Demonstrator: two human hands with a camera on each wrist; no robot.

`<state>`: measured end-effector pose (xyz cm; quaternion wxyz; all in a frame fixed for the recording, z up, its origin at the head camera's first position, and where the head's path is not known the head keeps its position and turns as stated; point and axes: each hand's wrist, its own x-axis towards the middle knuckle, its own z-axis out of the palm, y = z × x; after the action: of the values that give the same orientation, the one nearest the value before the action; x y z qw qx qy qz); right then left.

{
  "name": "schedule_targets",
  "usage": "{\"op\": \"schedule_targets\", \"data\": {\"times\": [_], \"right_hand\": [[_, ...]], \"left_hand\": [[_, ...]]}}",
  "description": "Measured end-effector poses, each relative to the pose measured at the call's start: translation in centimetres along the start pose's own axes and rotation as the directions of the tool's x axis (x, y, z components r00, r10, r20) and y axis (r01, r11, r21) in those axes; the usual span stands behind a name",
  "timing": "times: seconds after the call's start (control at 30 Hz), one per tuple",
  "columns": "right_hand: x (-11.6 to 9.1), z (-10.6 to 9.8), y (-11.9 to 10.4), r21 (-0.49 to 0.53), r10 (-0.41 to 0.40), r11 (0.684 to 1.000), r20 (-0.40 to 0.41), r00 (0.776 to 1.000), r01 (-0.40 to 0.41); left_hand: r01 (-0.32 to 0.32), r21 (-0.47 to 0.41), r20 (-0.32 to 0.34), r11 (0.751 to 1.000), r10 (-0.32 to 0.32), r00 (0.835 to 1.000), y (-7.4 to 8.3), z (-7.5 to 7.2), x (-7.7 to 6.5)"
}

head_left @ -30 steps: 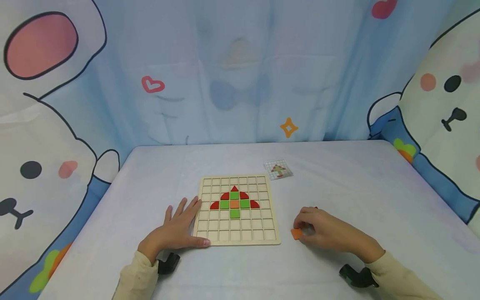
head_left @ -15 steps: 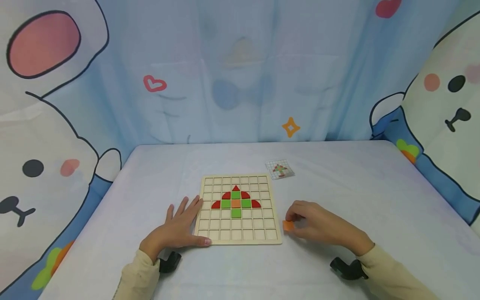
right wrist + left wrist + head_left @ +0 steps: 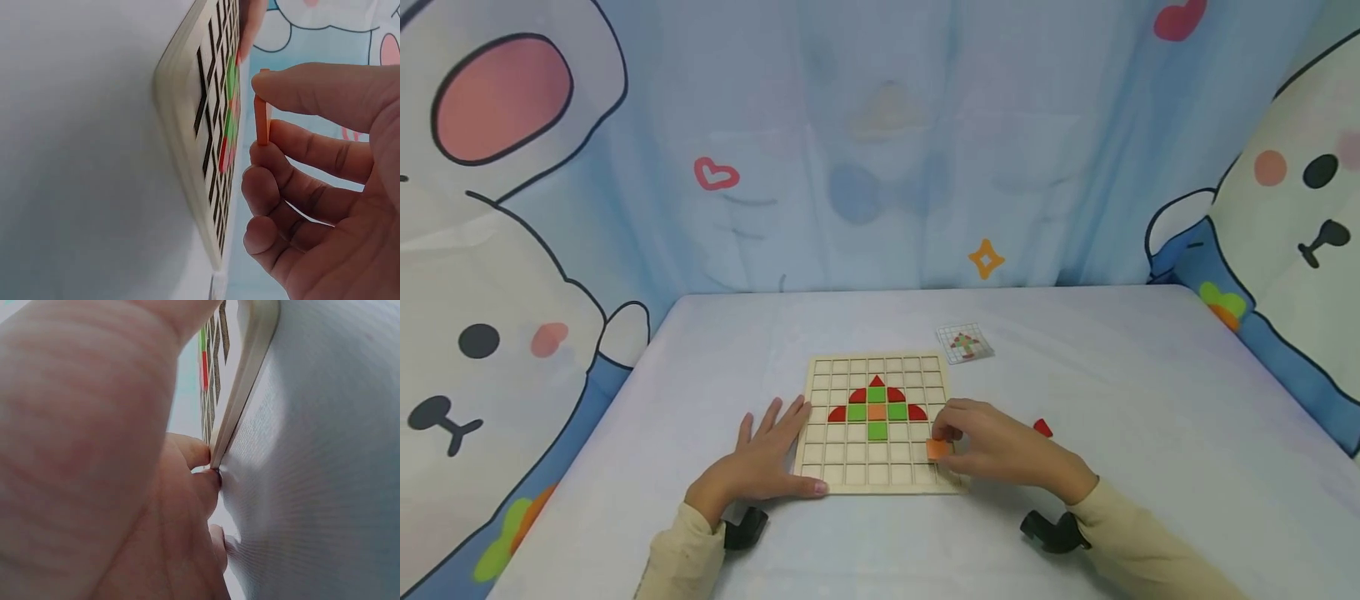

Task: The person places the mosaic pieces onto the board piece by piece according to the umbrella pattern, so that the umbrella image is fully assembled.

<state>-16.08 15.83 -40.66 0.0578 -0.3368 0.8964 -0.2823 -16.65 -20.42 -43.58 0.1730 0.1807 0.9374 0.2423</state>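
Observation:
A wooden grid board (image 3: pixel 842 477) lies on the table with red, green and orange tiles set in its cells. My left hand (image 3: pixel 758 463) rests at the board's left side with fingers spread, fingertips on its left edge and thumb at the front left corner. Over the board's right part, my right hand (image 3: pixel 992 442) pinches an orange square tile (image 3: pixel 937 450) between thumb and fingers. In the right wrist view that orange tile (image 3: pixel 262 115) is held on edge, above the board's surface. The set tiles include a red triangle (image 3: pixel 877 382) at the top and a green square (image 3: pixel 877 431) lowest.
A small pattern card (image 3: pixel 965 342) lies past the board's back right corner. One loose red piece (image 3: pixel 1042 427) sits on the white tablecloth (image 3: pixel 865 550), behind the right forearm. A blue printed curtain (image 3: pixel 887 250) hangs behind the table.
My right hand has moved left with the orange tile, from the tablecloth to over the board's right side. The loose red piece has come into full view. The left hand stays in place.

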Motion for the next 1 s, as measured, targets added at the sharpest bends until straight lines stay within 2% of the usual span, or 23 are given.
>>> {"op": "schedule_targets", "data": {"times": [0.17, 0.47, 0.7, 1.0], "right_hand": [[1.1, 0.6, -0.6, -0.01, 0.001, 1.0, 0.009, 1.0, -0.001], [2.6, 1.4, -1.4, -0.005, -0.066, 0.998, -0.01, 0.998, 0.066], [3.8, 2.4, -2.1, -0.002, -0.049, 0.999, 0.003, 0.999, 0.049], [5.0, 3.6, -2.8, -0.054, -0.061, 0.997, 0.0, 0.998, 0.061]], "left_hand": [[0.016, 0.023, -0.009, 1.0, -0.015, 1.0, -0.2, 0.4, 0.2], [0.018, 0.036, -0.019, 0.999, -0.018, 1.0, -0.3, 0.5, 0.3], [0.014, 0.03, -0.014, 0.999, -0.014, 1.0, -0.3, 0.5, 0.3], [0.01, 0.022, -0.018, 1.0, -0.01, 1.0, -0.3, 0.3, 0.3]]}}
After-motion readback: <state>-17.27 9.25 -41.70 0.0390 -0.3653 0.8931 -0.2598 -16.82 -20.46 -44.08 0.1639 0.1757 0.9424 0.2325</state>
